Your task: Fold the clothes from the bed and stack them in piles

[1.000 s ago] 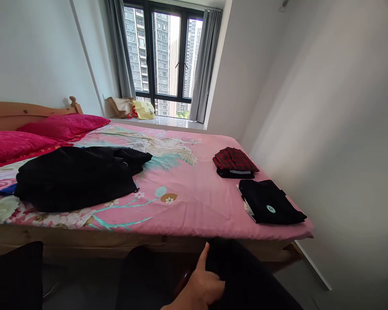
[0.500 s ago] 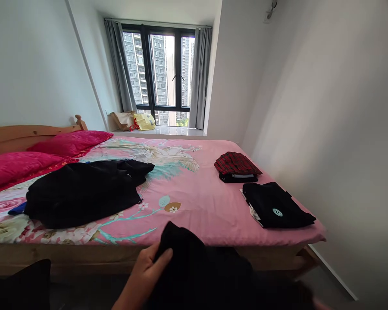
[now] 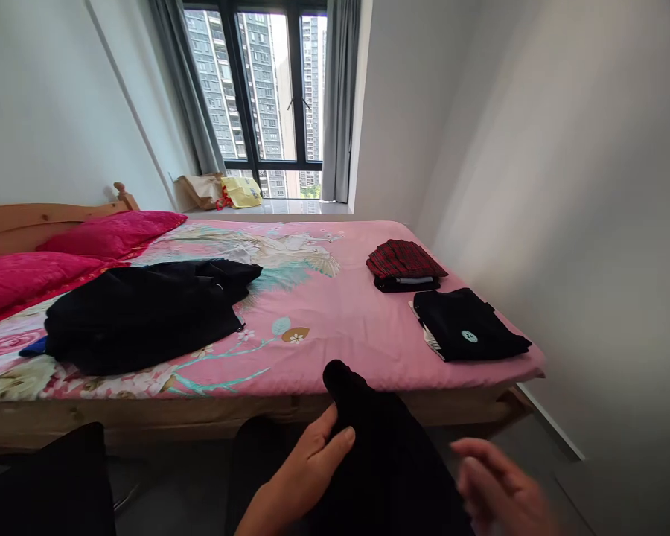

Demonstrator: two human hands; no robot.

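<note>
My left hand [image 3: 304,476] grips a black garment [image 3: 385,461] at its upper left edge, holding it up in front of the bed's near side. My right hand [image 3: 496,487] is at the bottom right, blurred by motion, fingers spread beside the garment and apart from it. A pink floral bed [image 3: 324,327] lies ahead. On it rest a loose heap of black clothes [image 3: 139,313] at the left, a folded black shirt with a small round logo [image 3: 466,335] at the right, and a folded red plaid piece on a dark one [image 3: 405,264] behind it.
Two magenta pillows [image 3: 50,253] lie by the wooden headboard [image 3: 45,219]. Bags [image 3: 223,190] sit on the window ledge. A white wall [image 3: 592,223] runs close along the right. A dark object [image 3: 45,491] stands at the bottom left.
The view has tilted down a little. My left hand has shifted right with the black garment, which now hangs more upright. My right hand has come into view at the bottom right.
</note>
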